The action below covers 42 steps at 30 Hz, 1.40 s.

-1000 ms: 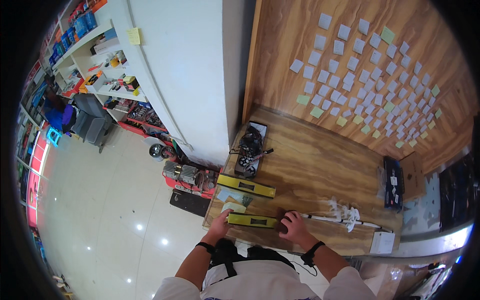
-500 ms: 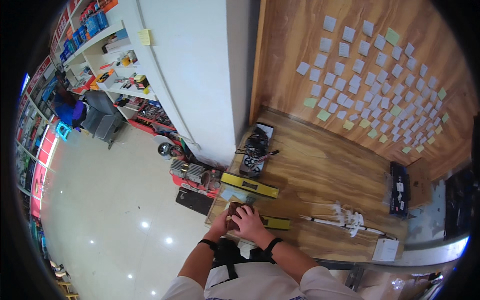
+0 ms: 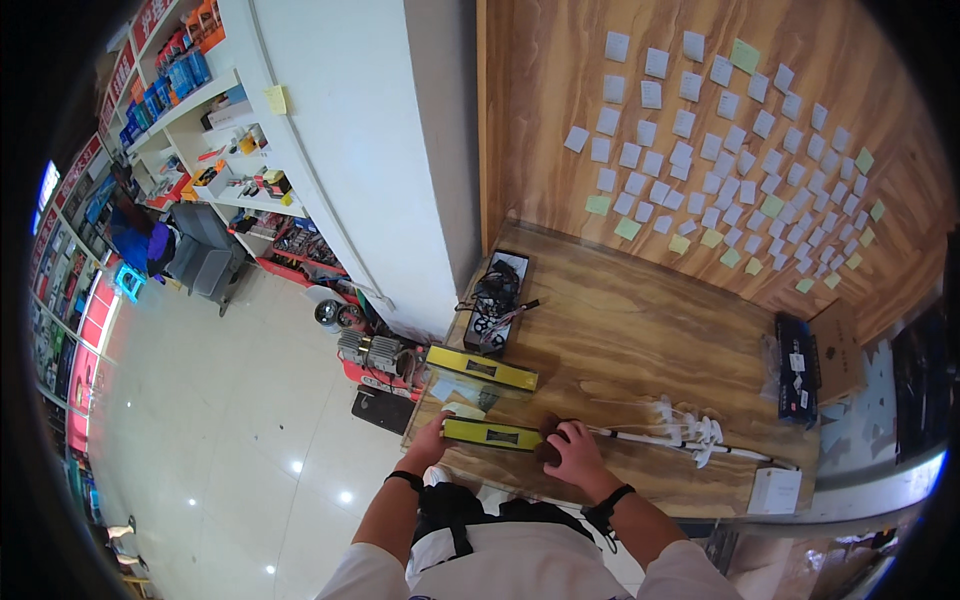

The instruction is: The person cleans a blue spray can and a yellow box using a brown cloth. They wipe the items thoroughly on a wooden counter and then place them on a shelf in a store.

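Head view: both hands on the near yellow box [image 3: 492,434] at the table's [image 3: 640,330] front edge. Left hand [image 3: 432,442] grips its left end, right hand [image 3: 572,450] clamps the right end, fingers curled, though contact is small in frame. Looks like positioning; next needs a clean lift. Second yellow box [image 3: 482,367] just behind, white rod [image 3: 680,440] just right, black tray [image 3: 497,300] farther back.

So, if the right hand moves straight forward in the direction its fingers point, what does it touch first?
The right hand points up and left across the wooden table. Its fingers already seem to meet the end of the near yellow box. Past that, probably the second yellow box, though depth is unclear.
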Available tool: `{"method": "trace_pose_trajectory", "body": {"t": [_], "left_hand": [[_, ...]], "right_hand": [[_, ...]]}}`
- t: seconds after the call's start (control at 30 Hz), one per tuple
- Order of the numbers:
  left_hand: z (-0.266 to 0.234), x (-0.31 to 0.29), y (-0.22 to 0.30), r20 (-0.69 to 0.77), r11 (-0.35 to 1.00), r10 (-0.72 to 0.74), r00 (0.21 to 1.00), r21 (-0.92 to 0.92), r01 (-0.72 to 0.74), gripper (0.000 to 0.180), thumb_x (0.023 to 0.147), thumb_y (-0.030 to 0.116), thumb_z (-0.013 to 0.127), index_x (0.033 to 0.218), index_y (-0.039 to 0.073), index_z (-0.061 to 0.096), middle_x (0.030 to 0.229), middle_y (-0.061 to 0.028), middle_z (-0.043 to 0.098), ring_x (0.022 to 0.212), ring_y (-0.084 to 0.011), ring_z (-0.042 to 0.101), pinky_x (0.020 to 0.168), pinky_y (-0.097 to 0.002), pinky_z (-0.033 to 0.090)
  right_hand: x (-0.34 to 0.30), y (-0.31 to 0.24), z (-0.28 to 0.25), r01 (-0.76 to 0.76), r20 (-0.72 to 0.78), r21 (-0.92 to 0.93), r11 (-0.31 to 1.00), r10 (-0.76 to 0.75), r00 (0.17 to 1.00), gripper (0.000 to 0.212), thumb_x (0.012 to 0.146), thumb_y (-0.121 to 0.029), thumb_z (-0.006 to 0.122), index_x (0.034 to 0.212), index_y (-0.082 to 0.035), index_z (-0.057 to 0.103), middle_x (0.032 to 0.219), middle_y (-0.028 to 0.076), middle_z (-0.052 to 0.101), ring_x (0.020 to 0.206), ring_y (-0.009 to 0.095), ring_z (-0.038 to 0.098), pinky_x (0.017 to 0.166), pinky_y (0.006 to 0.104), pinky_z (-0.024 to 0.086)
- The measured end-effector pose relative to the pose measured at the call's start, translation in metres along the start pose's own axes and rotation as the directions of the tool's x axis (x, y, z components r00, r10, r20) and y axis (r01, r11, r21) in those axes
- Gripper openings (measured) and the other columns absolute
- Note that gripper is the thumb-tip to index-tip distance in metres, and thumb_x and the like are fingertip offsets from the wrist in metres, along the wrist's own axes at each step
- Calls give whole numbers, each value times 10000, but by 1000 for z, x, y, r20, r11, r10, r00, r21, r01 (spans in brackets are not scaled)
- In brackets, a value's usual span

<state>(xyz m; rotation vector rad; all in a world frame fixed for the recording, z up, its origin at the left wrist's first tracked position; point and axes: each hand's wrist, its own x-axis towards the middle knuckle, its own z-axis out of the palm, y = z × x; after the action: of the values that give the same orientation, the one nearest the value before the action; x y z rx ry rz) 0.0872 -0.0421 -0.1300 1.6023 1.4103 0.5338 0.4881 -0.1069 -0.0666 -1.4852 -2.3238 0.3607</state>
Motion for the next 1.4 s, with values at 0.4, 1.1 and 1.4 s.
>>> {"method": "trace_pose_trajectory", "body": {"t": [0.4, 1.1, 1.4], "left_hand": [[96, -8, 132, 262, 615, 354, 898, 658, -435, 1014, 813, 289, 911, 1677, 99, 416, 1646, -197, 503, 1568, -410, 425, 1293, -652, 307], [65, 1, 134, -59, 913, 332, 942, -231, -336, 834, 866, -28, 889, 1575, -1, 451, 1445, -238, 680, 1387, -386, 654, 1130, -434, 523], [55, 4, 94, -21, 901, 369, 929, -235, -364, 746, 880, 35, 869, 1543, 62, 529, 1479, -177, 665, 1399, -355, 640, 1163, -437, 508]], "right_hand": [[-73, 47, -19, -295, -158, 135, 946, 314, 936, 578, 775, -386, 923, 1240, -102, 734, 1365, 182, 612, 1325, 456, 563, 1125, 580, 530], [-7, -9, -126, -121, -477, 267, 956, 240, 845, 527, 753, -260, 926, 1204, -66, 734, 1314, 195, 649, 1205, 459, 646, 1034, 548, 569], [95, -111, -113, 322, -235, 119, 939, -289, 928, 543, 716, -323, 912, 1196, -125, 752, 1315, 125, 655, 1311, 394, 604, 1073, 546, 545]]}}
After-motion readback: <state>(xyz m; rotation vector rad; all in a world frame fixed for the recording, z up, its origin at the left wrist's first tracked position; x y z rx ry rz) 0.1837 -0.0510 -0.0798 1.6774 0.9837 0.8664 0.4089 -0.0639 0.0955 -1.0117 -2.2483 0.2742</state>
